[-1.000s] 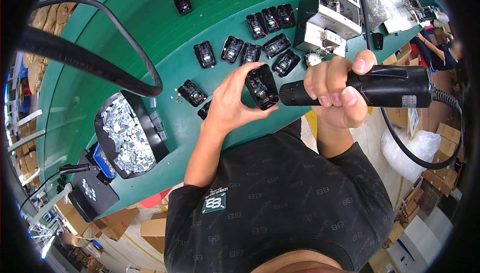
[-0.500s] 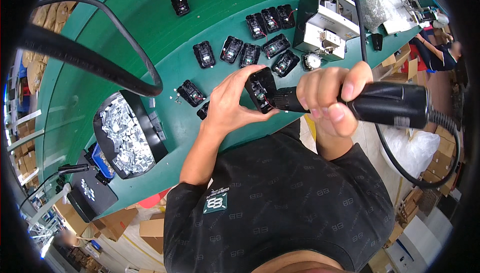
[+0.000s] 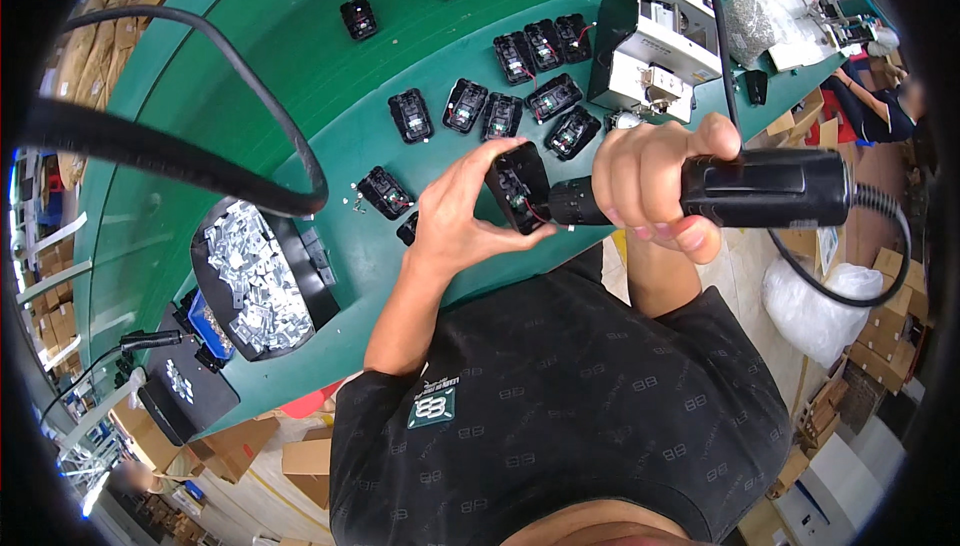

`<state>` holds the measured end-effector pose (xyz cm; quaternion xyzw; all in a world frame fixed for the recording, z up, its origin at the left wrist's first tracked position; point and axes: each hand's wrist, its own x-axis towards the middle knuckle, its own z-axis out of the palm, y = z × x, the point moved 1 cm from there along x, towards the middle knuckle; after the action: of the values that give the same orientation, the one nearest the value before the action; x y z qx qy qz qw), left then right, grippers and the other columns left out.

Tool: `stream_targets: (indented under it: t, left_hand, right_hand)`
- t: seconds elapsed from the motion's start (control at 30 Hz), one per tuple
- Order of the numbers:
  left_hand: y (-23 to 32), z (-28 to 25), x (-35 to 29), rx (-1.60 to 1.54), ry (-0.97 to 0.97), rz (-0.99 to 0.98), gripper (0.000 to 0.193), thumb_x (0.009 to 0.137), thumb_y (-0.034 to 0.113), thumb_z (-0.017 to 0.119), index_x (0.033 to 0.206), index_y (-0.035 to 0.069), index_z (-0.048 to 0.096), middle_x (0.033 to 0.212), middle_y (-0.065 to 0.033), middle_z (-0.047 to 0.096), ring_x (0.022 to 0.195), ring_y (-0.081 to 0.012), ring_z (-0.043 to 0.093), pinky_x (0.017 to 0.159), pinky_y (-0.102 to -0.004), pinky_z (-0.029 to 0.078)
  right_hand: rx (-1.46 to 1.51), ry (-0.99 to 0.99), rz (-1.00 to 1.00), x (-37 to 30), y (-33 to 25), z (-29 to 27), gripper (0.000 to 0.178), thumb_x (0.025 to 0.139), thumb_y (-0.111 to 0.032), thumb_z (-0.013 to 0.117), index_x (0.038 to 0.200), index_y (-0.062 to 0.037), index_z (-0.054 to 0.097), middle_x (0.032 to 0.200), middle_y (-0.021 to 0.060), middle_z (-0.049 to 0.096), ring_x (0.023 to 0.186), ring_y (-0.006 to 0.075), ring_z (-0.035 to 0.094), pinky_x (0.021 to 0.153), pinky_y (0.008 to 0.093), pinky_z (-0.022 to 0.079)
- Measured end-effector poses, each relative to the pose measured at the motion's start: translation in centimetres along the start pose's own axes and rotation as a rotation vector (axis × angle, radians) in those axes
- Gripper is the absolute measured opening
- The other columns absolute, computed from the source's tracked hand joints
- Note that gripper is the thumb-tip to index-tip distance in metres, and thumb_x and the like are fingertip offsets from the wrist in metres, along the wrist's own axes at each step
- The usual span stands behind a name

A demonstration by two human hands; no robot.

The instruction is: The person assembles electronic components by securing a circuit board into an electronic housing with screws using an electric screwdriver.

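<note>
My left hand [image 3: 462,208] grips a black plastic housing [image 3: 516,184] by its edges, thumb below and fingers above. Its open side, with a small circuit board and a red wire, faces right. My right hand [image 3: 655,189] is wrapped round a black corded electric screwdriver [image 3: 770,189], held level. The screwdriver's nose reaches the housing's open side; its bit tip is hidden there. Below the left fingers on the green bench, another housing [image 3: 384,192] lies beside a few small screws, and part of one more [image 3: 407,230] shows behind the hand.
Several similar housings [image 3: 553,97] lie on the green bench [image 3: 350,276] and beyond. A black bin of metal plates [image 3: 262,276] stands left, beside a blue screw tray [image 3: 210,326]. A white-and-black machine [image 3: 655,41] stands back right. Thick black cables [image 3: 170,161] hang across the view. A co-worker [image 3: 885,106] sits far right.
The screwdriver's rear end has risen slightly and shifted a little left, its cord with it. The housing has turned slightly in my left hand. Both hands keep their holds.
</note>
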<state>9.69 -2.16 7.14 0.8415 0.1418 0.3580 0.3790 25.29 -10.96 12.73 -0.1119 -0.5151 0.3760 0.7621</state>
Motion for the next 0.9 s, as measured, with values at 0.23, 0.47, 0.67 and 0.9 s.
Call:
stream_targets:
  t: [0.23,0.47,0.67,0.9]
  left_hand:
    - [0.1,0.1,0.6,-0.038,-0.063,-0.009,0.076,0.045,0.024,0.09,0.112,0.004,0.059,0.101,-0.008,0.066,0.087,-0.0176,0.066,0.073,-0.0276,0.053]
    - [-0.4,0.4,0.5,-0.1,-0.125,-0.007,0.078,0.048,0.023,0.088,0.115,0.004,0.054,0.109,-0.0095,0.062,0.093,-0.0263,0.064,0.082,-0.0336,0.052]
    - [-1.7,1.3,-0.5,-0.029,-0.275,-0.114,0.074,0.051,0.021,0.087,0.115,0.005,0.055,0.111,-0.0117,0.06,0.103,-0.0275,0.058,0.091,-0.0365,0.046]
    - [-3.8,0.2,-1.9,0.353,-0.419,-0.257,0.075,0.052,0.02,0.084,0.118,0.005,0.05,0.114,-0.0131,0.052,0.108,-0.0309,0.048,0.093,-0.0418,0.035]
  right_hand:
    - [0.033,-0.161,0.012,0.9,-0.2,-0.9,0.025,0.075,-0.006,0.061,0.094,-0.0141,0.047,0.062,-0.0048,0.054,0.05,0.0089,0.054,0.05,0.0239,0.047]
    - [0.041,-0.076,0.007,0.3,0.1,-0.8,0.03,0.074,-0.006,0.062,0.099,-0.0125,0.046,0.061,-0.0043,0.051,0.047,0.0088,0.052,0.047,0.0243,0.045]
    - [0.115,0.026,-0.047,-0.4,-3.1,-2.7,0.051,0.078,-0.017,0.06,0.126,-0.0077,0.045,0.061,-0.0048,0.049,0.049,0.0072,0.051,0.049,0.0226,0.044]
    - [-0.772,0.721,-0.324,-1.9,-8.6,-8.1,0.034,0.08,-0.004,0.055,0.112,0.003,0.048,0.066,0.0061,0.049,0.054,0.0161,0.048,0.056,0.0332,0.045]
